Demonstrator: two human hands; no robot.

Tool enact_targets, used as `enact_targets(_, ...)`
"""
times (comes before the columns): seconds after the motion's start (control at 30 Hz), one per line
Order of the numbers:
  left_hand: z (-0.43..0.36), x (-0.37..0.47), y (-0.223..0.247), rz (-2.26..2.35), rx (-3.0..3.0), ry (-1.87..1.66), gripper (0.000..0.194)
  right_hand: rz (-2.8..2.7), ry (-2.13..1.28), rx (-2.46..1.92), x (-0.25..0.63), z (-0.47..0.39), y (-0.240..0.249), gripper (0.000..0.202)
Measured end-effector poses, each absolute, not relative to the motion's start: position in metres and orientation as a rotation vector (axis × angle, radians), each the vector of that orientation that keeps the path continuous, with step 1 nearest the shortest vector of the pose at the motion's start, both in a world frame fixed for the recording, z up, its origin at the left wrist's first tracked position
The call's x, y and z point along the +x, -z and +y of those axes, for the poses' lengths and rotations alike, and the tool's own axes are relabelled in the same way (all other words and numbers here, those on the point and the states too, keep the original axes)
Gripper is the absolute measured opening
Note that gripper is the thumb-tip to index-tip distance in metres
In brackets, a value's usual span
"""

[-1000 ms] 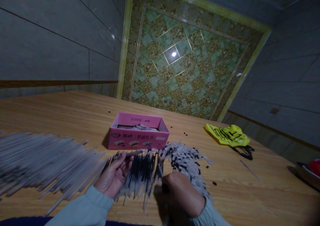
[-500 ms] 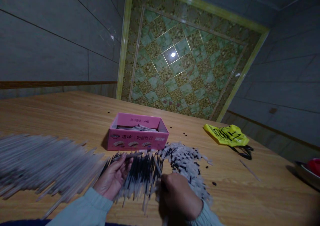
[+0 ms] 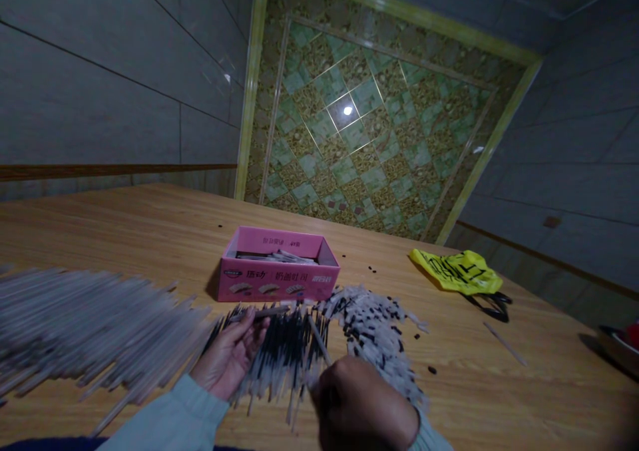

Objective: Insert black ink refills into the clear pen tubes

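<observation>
My left hand (image 3: 232,354) is closed in a pinch on a thin dark-grey tube (image 3: 272,311), held nearly level above a heap of dark-tipped sticks (image 3: 289,341). My right hand (image 3: 364,401) is curled into a fist at the right of that heap, with whatever its fingers hold hidden behind the knuckles. A thin grey tube (image 3: 319,339) slants up-left from just beyond the fist; whether the hand grips it I cannot tell. Right of it spreads a pile of small whitish and black pieces (image 3: 377,331). Long translucent tubes (image 3: 100,331) lie massed on the left.
Behind the heap stands an open pink box (image 3: 279,285) with pale sticks inside. A yellow bag (image 3: 456,271) with black handles lies at the right, near a single loose tube (image 3: 504,343). A dish edge (image 3: 622,348) shows at far right. Small black pieces dot the wooden table (image 3: 164,228).
My right hand has drawn slightly back toward me, showing more of the slanted tube. My left hand keeps its pinch. The whole view has shifted slightly.
</observation>
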State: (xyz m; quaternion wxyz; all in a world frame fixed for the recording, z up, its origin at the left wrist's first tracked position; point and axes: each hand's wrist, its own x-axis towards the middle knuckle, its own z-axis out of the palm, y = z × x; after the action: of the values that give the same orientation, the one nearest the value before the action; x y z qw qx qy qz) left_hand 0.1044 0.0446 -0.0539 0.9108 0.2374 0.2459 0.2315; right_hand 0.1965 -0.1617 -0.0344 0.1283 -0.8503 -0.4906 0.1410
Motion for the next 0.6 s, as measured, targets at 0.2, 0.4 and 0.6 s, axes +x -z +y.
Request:
enact_targets(0.2,0.041,0.106,0.058,0.468,0.591,-0.513,0.018,-0.814,-0.322,-1.755,0.202,-0.136,0.041,0.015)
enact_targets(0.4,0.039,0.106,0.057,0.429,0.728,-0.528,0.010,-0.321,-0.691,-0.971,0.185,-0.116,0.067,0.034)
enact_targets(0.6,0.037,0.106,0.058,0.461,0.808,-0.529,0.010,-0.236,-0.740,-0.838,0.185,-0.117,0.077,0.034)
